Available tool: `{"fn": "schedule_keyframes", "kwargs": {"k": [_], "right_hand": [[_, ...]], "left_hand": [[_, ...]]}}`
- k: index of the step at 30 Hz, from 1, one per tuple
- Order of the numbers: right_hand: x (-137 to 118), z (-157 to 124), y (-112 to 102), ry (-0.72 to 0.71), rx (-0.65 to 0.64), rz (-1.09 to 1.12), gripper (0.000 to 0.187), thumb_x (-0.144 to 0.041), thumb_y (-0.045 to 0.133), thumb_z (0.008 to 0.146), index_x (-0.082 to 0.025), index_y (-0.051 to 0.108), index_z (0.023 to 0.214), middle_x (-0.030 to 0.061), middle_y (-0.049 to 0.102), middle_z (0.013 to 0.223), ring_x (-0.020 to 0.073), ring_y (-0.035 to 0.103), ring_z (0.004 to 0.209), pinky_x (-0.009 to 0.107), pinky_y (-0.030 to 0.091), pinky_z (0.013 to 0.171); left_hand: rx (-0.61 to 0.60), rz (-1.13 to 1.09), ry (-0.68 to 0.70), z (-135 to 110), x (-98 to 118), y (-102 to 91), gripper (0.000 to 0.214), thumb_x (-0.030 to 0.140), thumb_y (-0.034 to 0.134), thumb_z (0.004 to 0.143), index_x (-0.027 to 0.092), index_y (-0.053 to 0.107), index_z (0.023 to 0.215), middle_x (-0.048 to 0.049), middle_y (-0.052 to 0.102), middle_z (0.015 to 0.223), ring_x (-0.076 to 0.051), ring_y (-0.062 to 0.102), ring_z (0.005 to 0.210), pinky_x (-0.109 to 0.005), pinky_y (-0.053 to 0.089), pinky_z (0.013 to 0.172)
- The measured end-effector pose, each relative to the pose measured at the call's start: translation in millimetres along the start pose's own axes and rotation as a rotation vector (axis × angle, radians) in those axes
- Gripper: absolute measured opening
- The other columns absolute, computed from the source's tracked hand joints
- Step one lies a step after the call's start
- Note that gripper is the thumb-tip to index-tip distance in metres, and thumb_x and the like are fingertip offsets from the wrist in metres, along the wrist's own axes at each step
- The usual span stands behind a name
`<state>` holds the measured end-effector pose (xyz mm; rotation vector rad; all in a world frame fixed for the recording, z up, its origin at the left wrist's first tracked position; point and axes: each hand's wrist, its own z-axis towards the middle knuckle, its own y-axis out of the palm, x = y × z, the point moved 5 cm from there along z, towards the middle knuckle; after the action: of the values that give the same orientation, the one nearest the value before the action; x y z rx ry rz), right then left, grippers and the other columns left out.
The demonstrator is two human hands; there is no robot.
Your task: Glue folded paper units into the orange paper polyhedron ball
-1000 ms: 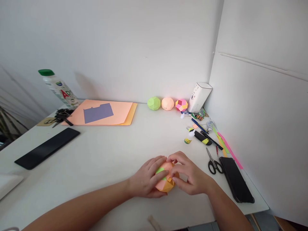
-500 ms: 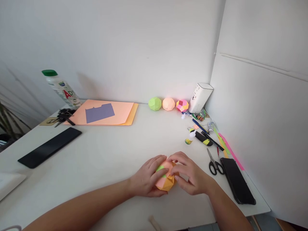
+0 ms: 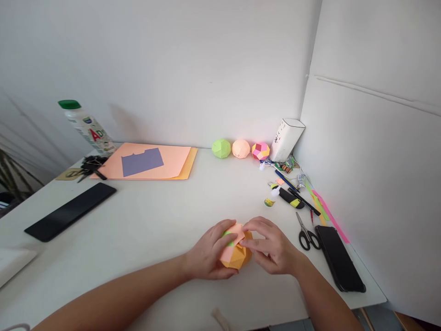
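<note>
A faceted paper ball (image 3: pixel 234 257) in orange, peach and green is held above the white table's front part. My left hand (image 3: pixel 209 253) wraps round its left side, fingers over the top and thumb underneath. On the right side, my right hand (image 3: pixel 275 248) grips the ball's edge with bent fingers; its fingertips press at a seam between the peach and orange faces. A small opening or loose flap seems to show there, partly covered by those fingertips. Beyond my right hand stands a small glue bottle (image 3: pixel 269 202) with a white tip.
Three finished-looking paper balls, green (image 3: pixel 221 148), peach (image 3: pixel 240 149) and multicoloured (image 3: pixel 261 151), line the wall. Scissors (image 3: pixel 308 235), a cutter (image 3: pixel 289 198) and a phone (image 3: pixel 340 258) lie right. Paper sheets (image 3: pixel 172 161), a bottle (image 3: pixel 90 128) and a black slab (image 3: pixel 70 211) are left.
The ball has tilted slightly, showing more of its orange underside. My left fingers have drawn back a little on top, and my right fingertips have shifted along the seam.
</note>
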<state>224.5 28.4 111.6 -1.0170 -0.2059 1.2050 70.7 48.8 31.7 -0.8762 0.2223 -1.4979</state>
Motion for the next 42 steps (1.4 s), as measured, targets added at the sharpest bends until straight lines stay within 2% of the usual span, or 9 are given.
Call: {"fn": "schedule_keyframes", "kwargs": {"k": [8, 14, 26, 32, 42], "right_hand": [[-0.5, 0.6, -0.1, -0.033, 0.010, -0.008, 0.032, -0.003, 0.049, 0.078, -0.019, 0.064, 0.102, 0.0105, 0.058, 0.102, 0.0206, 0.055, 0.090, 0.040, 0.053, 0.076], [-0.8, 0.4, 0.2, -0.021, -0.002, 0.020, 0.033, -0.002, 0.048, 0.079, -0.019, 0.064, 0.103, 0.0107, 0.059, 0.102, 0.0202, 0.055, 0.090, 0.039, 0.054, 0.076], [-0.8, -1.7, 1.3, -0.045, -0.002, -0.023, 0.037, -0.003, 0.048, 0.080, -0.021, 0.061, 0.111, 0.0110, 0.059, 0.104, 0.0212, 0.056, 0.093, 0.041, 0.054, 0.076], [-2.6, -0.2, 0.7, -0.044, -0.003, -0.022, 0.034, -0.002, 0.048, 0.078, -0.019, 0.062, 0.104, 0.0114, 0.060, 0.102, 0.0210, 0.055, 0.091, 0.039, 0.054, 0.076], [-1.4, -1.8, 1.5, -0.045, -0.013, -0.042, 0.031, -0.004, 0.048, 0.078, -0.020, 0.062, 0.101, 0.0105, 0.061, 0.102, 0.0207, 0.055, 0.090, 0.039, 0.053, 0.076]], "left_hand": [[0.008, -0.064, -0.003, 0.5, -1.1, -0.1, 0.071, 0.054, 0.047, 0.089, 0.019, 0.020, 0.144, -0.0204, 0.038, 0.133, -0.033, 0.037, 0.128, -0.051, 0.045, 0.096], [-0.006, -0.095, -0.023, -1.3, -3.1, 1.5, 0.071, 0.052, 0.051, 0.088, 0.018, 0.022, 0.142, -0.0218, 0.038, 0.133, -0.035, 0.038, 0.127, -0.054, 0.045, 0.095], [-0.028, -0.097, -0.040, -1.2, -3.7, 1.4, 0.075, 0.053, 0.055, 0.086, 0.021, 0.019, 0.144, -0.0214, 0.038, 0.133, -0.037, 0.038, 0.128, -0.054, 0.045, 0.095], [-0.018, -0.067, -0.019, -0.4, -2.3, 1.4, 0.071, 0.053, 0.049, 0.088, 0.019, 0.020, 0.144, -0.0210, 0.037, 0.133, -0.035, 0.038, 0.128, -0.053, 0.045, 0.096], [-0.027, -0.054, -0.021, 0.7, -1.2, 1.8, 0.076, 0.055, 0.055, 0.085, 0.020, 0.020, 0.142, -0.0229, 0.038, 0.132, -0.037, 0.042, 0.123, -0.054, 0.047, 0.091]]}}
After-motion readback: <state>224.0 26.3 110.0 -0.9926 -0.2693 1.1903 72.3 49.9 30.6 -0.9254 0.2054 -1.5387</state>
